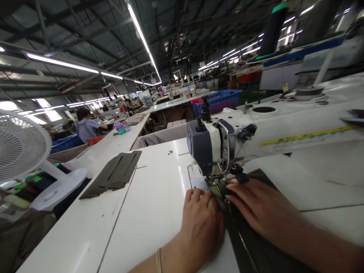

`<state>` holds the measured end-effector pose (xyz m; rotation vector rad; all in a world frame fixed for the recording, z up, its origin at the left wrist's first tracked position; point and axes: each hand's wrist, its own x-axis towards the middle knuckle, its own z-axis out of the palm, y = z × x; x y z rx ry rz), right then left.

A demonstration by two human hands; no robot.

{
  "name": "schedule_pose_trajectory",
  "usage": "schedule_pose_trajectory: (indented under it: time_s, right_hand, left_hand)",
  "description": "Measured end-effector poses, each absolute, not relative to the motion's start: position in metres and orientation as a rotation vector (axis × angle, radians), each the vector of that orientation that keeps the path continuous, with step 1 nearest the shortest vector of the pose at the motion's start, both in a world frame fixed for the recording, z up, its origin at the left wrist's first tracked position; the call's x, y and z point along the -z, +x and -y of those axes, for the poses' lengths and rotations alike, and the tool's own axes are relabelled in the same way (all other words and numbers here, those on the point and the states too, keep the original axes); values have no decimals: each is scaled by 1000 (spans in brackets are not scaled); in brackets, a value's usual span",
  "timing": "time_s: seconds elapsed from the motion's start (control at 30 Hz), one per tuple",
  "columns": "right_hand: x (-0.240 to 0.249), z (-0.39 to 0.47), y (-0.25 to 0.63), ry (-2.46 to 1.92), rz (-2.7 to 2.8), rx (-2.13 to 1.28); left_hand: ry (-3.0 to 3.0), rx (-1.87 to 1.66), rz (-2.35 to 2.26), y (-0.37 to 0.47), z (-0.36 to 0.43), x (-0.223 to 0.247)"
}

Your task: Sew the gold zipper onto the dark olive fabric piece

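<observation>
Obs.: your left hand (203, 220) is curled in a loose fist at the near-left edge of the dark olive fabric (261, 248); whether its fingertips pinch the cloth is hidden. Your right hand (256, 203) lies stretched out on the cloth, fingers close together.

Position: fabric runs between and below your hands. Long axis extends away from you, leaning slightly left, far end under the sewing machine's head (200, 148) just beyond your fingertips. A gold-toned line of teeth (241, 239) follows the same axis, passing between your hands. One fabric corner points out past the far side of your right hand.

Well left of your left hand: stack of grey-olive pieces (116, 170), long sides slanting away and rightward.

Markings: yellow measuring strip (309, 136) lies lengthwise along the machine's arm, beyond your right hand; its graduations are too blurred to read. Blue panel (189, 145) on the machine's head, beyond your left hand: content illegible.
</observation>
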<state>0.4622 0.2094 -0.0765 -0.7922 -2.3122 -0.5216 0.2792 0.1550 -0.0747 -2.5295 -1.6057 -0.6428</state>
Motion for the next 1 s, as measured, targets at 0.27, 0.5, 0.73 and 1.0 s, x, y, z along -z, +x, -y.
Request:
schedule_pose_trajectory:
  time_s: [0.27,0.5,0.73,1.0]
  right_hand:
    - [104,-209,451,-654,2366,344]
    - [101,-206,451,-707,2447,329]
    - [102,-205,453,-686,2426,366]
    - [101,-211,449,-608,2375,488]
  left_hand:
    - [-2554,859,1393,270,-167,76]
    - [-2599,717,1108,270,-174,77]
    - [-2622,687,1113,273,-174,71]
    - [-2628,656,1219,276,-174,73]
